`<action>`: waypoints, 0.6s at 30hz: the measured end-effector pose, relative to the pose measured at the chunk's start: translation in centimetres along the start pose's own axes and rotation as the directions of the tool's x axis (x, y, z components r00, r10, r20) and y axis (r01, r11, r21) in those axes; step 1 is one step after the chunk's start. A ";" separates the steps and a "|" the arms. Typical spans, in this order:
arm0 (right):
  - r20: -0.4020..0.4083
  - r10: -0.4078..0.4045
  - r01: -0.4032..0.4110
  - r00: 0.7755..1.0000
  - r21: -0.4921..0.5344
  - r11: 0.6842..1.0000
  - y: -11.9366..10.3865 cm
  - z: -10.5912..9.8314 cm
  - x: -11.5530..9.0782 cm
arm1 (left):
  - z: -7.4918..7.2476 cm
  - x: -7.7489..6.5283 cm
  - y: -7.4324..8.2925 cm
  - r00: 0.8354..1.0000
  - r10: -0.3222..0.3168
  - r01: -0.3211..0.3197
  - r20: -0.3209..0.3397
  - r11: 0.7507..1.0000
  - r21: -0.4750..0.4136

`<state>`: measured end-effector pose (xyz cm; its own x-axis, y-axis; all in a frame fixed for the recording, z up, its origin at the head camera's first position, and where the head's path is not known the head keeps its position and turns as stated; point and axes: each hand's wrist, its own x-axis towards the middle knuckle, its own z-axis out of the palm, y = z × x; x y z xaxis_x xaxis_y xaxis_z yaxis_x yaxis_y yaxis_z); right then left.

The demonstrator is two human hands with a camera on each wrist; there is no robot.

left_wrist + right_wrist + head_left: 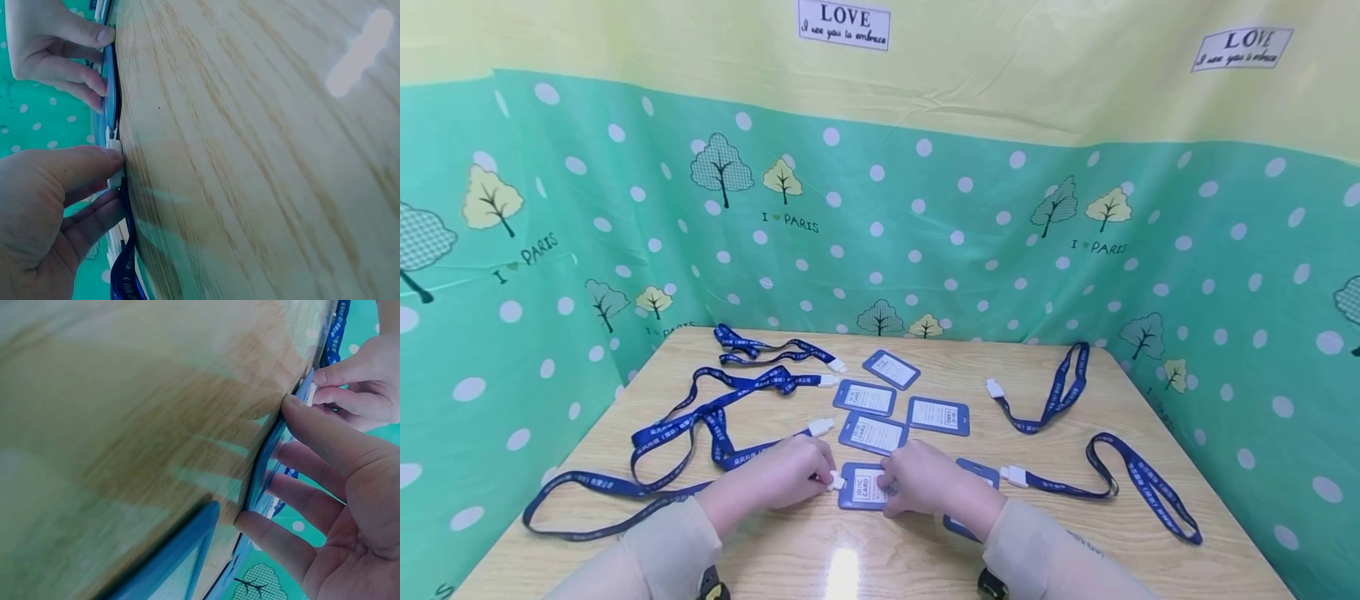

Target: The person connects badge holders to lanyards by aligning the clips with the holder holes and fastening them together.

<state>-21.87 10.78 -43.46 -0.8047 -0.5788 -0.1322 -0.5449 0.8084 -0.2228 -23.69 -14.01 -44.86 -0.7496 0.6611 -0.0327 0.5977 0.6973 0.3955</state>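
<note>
My left hand point(797, 473) pinches the white plastic clip point(836, 481) of a blue lanyard between thumb and fingers. The clip is at the slotted end of a blue ID card holder point(861, 493); whether it is hooked in cannot be seen. My right hand point(934, 479) grips that holder by its long edges, thumb on the near edge, and hides its right end in the head view. In the left wrist view, the white clip point(115, 164) lines up with the holder's end. The right wrist view shows the holder point(261, 469) almost edge-on, low over the wooden table.
Several blue card holders point(865, 398) lie beyond my hands, and another point(977, 472) is partly under my right forearm. Blue lanyards with white clips are spread at left point(681, 425) and right point(1138, 475). Patterned curtain point(917, 225) surrounds the table point(910, 567).
</note>
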 end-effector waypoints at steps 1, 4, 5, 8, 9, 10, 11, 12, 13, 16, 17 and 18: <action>0.000 0.000 0.000 1.000 0.001 1.000 0.0 0.0 0.0 | 0.0 0.0 0.0 1.000 -0.002 0.002 0.001 1.000 -0.002; -0.003 -0.001 0.001 1.000 -0.002 1.000 0.0 -0.1 0.0 | 0.0 0.0 -0.1 1.000 -0.001 0.001 0.003 1.000 -0.006; -0.003 0.000 0.000 1.000 -0.004 1.000 0.0 -0.1 0.0 | 0.0 0.0 -0.1 1.000 0.000 0.000 0.003 1.000 -0.008; -0.005 0.001 -0.001 1.000 -0.005 1.000 0.0 -0.1 0.1 | 0.0 0.0 -0.1 1.000 0.003 -0.003 0.002 1.000 -0.009; -0.005 0.003 -0.003 1.000 -0.004 1.000 0.0 0.0 0.1 | 0.0 0.0 -0.1 1.000 0.003 -0.003 0.003 1.000 -0.008; -0.004 0.006 -0.006 1.000 -0.004 1.000 0.0 0.0 0.1 | 0.0 0.0 -0.1 1.000 0.005 -0.005 0.002 1.000 -0.006; -0.003 0.010 -0.010 1.000 -0.003 1.000 0.0 0.0 0.1 | -0.1 0.0 0.0 1.000 0.007 -0.007 0.002 1.000 -0.004; -0.002 0.013 -0.013 1.000 -0.002 1.000 0.0 0.0 0.2 | -0.1 0.0 0.0 1.000 0.008 -0.008 0.002 1.000 -0.001; -0.001 0.017 -0.017 1.000 0.000 1.000 0.0 0.0 0.1 | -0.1 0.0 0.0 1.000 0.009 -0.009 0.003 1.000 0.000; 0.006 0.031 -0.032 0.999 0.010 0.999 0.0 0.0 0.1 | -0.2 0.0 0.1 1.000 0.011 -0.011 0.005 1.000 0.000; 0.008 0.035 -0.035 0.999 0.014 0.999 0.0 0.0 0.1 | -0.2 0.0 0.1 1.000 0.009 -0.009 0.007 1.000 0.000; 0.009 0.036 -0.037 0.999 0.018 0.999 -0.1 0.0 0.1 | -0.2 0.0 0.1 1.000 0.006 -0.006 0.008 1.000 -0.001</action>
<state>-21.94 10.64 -43.48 -0.8218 -0.5500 -0.1490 -0.5107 0.8269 -0.2352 -23.74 -13.99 -44.67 -0.7433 0.6679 -0.0377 0.6023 0.6927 0.3968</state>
